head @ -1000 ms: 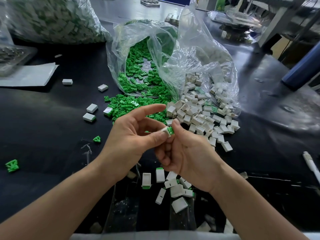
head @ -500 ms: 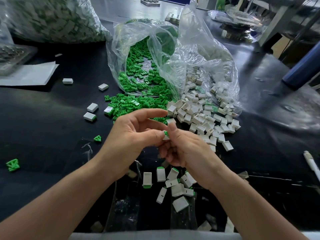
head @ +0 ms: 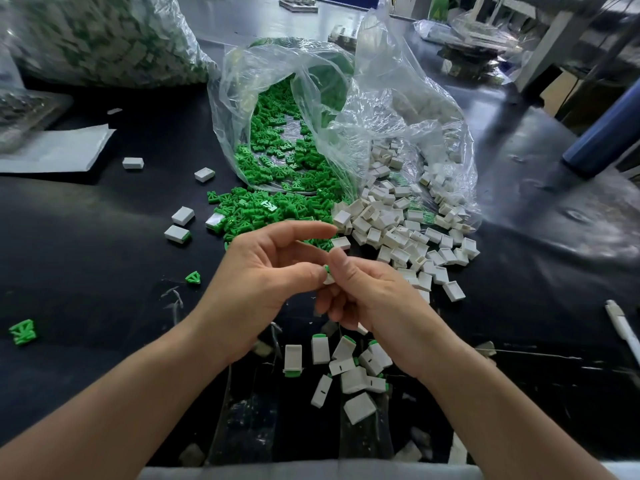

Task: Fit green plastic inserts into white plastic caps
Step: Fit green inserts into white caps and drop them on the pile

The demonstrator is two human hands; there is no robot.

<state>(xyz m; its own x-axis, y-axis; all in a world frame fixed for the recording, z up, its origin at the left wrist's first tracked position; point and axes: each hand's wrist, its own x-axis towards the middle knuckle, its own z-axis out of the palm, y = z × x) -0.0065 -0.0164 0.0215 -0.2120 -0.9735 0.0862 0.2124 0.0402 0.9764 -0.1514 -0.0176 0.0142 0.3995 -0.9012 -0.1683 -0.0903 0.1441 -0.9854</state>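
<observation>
1. The hands are together: the left hand (head: 263, 282) and the right hand (head: 374, 296) both pinch one white cap (head: 329, 280) between thumbs and fingertips. A green insert (head: 326, 268) shows at the cap's upper edge. The left forefinger sticks out straight and holds nothing.
2. This looks like the pressing-home step. The thumbs hide how deep the insert sits, so I cannot tell whether it is seated.
3. Pushing askew could jam the insert or leave it standing proud, because the piece is small and the pinch covers most of it.
4. The smooth cap could also pop out of the pinch. It would likely fall among the finished pieces (head: 349, 362) lying just below the wrists, and a half-fitted one would then be hard to pick out.
5. Just beyond the left hand, a pile of green inserts (head: 277, 209) spills from a clear bag (head: 398, 109). Loose white caps (head: 398, 233) lie beyond the right hand, the nearest just past the left forefinger tip.
6. Stray caps (head: 183, 215) and a lone insert (head: 193, 277) sit left of the left hand on the black surface (head: 86, 271). A pen (head: 623, 330) lies right of the right hand.
7. The bag's slack film hangs over the back of both piles, so a deep reach could snag it; the front spill lies uncovered
</observation>
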